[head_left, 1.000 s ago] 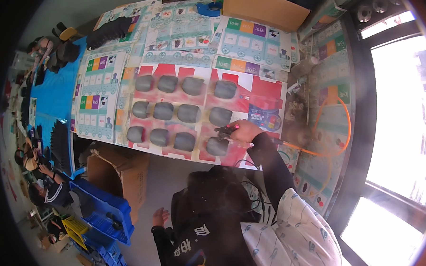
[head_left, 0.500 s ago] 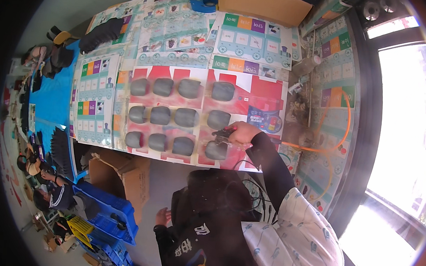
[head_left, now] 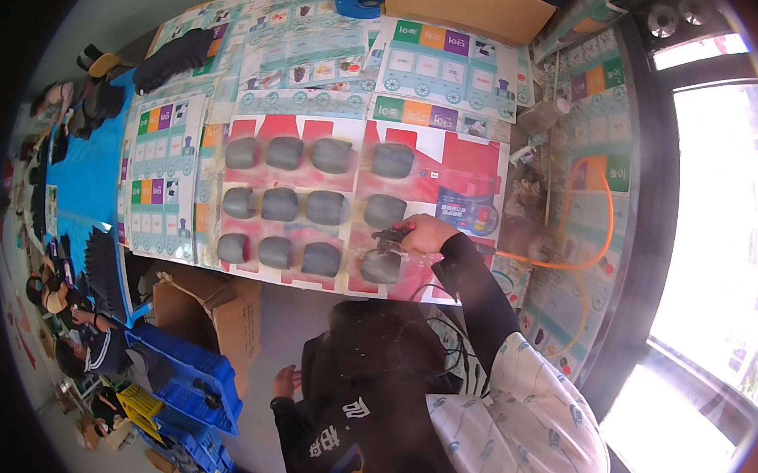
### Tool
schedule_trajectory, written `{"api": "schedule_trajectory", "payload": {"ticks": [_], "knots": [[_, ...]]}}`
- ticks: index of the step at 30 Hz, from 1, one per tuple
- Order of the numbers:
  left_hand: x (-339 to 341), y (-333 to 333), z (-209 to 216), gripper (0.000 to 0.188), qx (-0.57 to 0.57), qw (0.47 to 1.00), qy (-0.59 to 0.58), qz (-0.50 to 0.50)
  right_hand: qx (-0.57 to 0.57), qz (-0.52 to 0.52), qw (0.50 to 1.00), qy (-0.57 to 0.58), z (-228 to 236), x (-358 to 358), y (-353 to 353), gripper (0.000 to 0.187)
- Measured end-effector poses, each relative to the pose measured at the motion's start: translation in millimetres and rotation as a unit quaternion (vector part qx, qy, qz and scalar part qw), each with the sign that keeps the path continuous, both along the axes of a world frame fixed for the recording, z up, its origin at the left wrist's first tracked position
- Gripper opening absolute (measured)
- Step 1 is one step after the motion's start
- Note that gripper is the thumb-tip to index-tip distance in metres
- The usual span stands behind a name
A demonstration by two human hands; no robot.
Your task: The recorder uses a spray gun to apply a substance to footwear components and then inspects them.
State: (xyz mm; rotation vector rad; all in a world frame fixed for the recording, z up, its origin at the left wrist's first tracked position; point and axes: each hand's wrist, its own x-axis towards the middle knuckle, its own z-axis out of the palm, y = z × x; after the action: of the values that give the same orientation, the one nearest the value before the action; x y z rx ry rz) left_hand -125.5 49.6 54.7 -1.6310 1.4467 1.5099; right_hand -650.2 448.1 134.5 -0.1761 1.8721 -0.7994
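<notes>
Wrapped around a small dark spray gun [head_left: 390, 237], my right hand [head_left: 427, 235] hovers at the right-hand column of pieces. An orange air hose [head_left: 537, 262] runs off to the right from behind this hand. Just below the gun lies a grey, rounded, cap-like piece [head_left: 381, 268], and just above it another grey piece [head_left: 385, 212]. Several similar grey pieces [head_left: 325, 207] sit in rows to the left. They rest on a red and white printed cardboard sheet [head_left: 470, 174]. Down beside my body hangs my left hand [head_left: 286, 380], holding nothing, its fingers apart.
Printed sheets [head_left: 163, 176] cover the table. A blue tape dispenser [head_left: 359, 5] and a cardboard box [head_left: 469, 10] stand at the back. An open carton [head_left: 211, 309] and blue crates [head_left: 191, 376] are at lower left, where other people work. A window [head_left: 722, 234] is on the right.
The view has shifted slightly, so the table appears a little further left. My right hand keeps the spray gun near the same pieces; the left still hangs down.
</notes>
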Motion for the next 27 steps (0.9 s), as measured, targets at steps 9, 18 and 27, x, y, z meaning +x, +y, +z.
{"api": "schedule_trajectory", "payload": {"ticks": [9,18,27], "knots": [[2.2,3.0,1.7,0.037,0.012,0.999,0.01,0.029,0.042,0.018,0.999,-0.005,8.5,1.0,24.3,0.031],[6.3,5.8,-5.9,0.038,0.011,0.999,0.025,0.019,0.014,-0.044,0.996,0.081,1.2,9.4,30.3,0.045],[17.8,8.6,-11.9,0.038,0.011,0.999,0.032,0.021,0.022,-0.074,0.997,-0.024,20.7,11.7,31.8,0.034]]}}
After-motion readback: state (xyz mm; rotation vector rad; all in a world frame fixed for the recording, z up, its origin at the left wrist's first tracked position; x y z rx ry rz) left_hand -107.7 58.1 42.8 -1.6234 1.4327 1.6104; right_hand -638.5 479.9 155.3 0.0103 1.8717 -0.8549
